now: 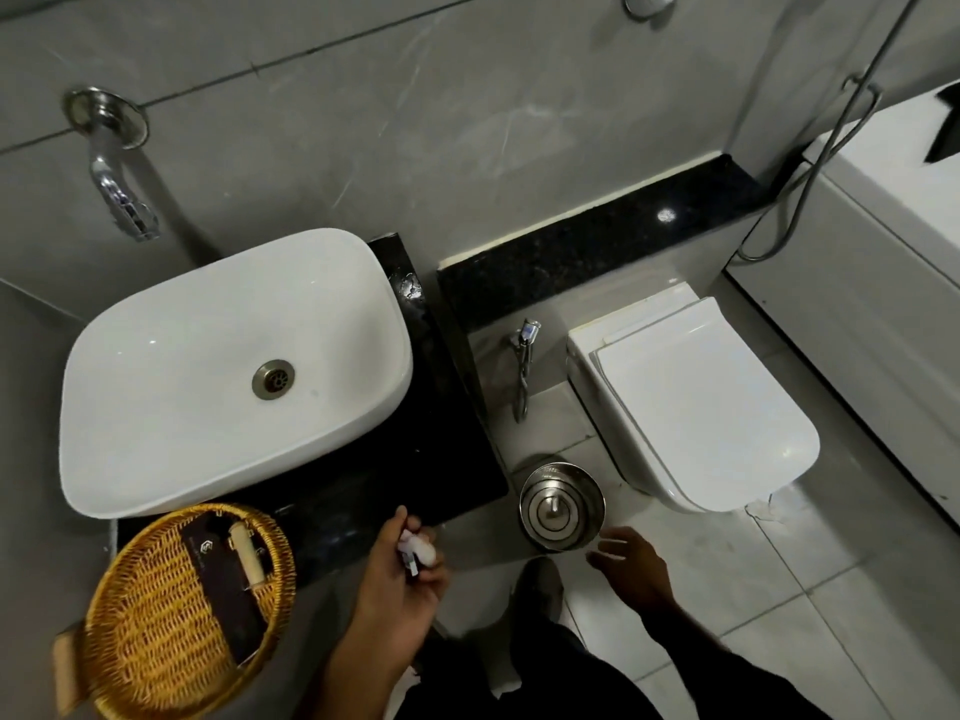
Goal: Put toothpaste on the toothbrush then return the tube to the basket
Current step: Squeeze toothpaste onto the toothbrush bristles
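A round wicker basket (140, 641) sits on the counter's near left corner, below the sink. A dark flat packet (223, 589) and a cream-coloured handle-like item (248, 556), perhaps the toothbrush, lie in it. My left hand (400, 579) hovers at the counter's front edge, right of the basket, closed on a small white tube-like object (418, 550); I cannot tell for sure that it is the toothpaste. My right hand (631, 561) hangs over the floor with fingers spread and nothing in it.
A white basin (156, 407) stands on the black counter (441, 459), under a wall tap (122, 194). A steel pedal bin (561, 506) stands on the floor between my hands. A closed toilet (696, 407) and a bathtub (883, 278) are on the right.
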A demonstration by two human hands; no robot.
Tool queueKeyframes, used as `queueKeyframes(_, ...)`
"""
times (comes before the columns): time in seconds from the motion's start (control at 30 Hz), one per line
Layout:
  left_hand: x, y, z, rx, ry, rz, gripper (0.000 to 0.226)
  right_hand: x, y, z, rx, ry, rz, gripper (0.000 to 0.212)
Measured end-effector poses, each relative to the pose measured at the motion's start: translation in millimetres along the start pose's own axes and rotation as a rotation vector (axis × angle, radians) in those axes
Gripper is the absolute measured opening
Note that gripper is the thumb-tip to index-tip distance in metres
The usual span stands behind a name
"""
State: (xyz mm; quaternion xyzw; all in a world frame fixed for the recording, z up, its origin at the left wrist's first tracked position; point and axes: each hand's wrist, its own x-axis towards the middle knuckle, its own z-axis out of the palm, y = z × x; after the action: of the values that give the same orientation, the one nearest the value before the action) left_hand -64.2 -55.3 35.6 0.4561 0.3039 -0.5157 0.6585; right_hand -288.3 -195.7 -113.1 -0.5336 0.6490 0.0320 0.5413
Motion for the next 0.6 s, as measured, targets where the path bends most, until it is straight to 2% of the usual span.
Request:
queueKeyframes(0.1, 2, 6, -2, 0.152, 0.025, 0.082, 0.028, -30, -19, 2, 0.080, -0.117, -0.031, 0.012)
queueKeyframes(0.23, 0, 8, -5, 0.508, 0.041, 0.280, 0.034, -87, -78, 15, 0.409, -0.467, -0.025, 0.031)
queueKeyframes(0.37, -12, 19, -6, 0.836, 0.013, 0.422, 0.032, -139, -138, 41, 0.293, -0.749, -0.137, 0.039)
queueKeyframes(0.43, -20, 30, -10, 0.880, -0.007, 0.490, 0.032, -156, -156, 55, 0.185, -0.725, -0.204, 0.033)
queueKeyframes(0.5, -31, 44, -17, 0.860, 0.006, 0.542, 0.023, -167, -166, 71, 0.110, -0.669, -0.270, 0.023)
queueKeyframes(0.6, -47, 63, -33, 0.751, 0.033, 0.557, 0.017, -181, -175, 95, 0.132, -0.678, -0.313, 0.014)
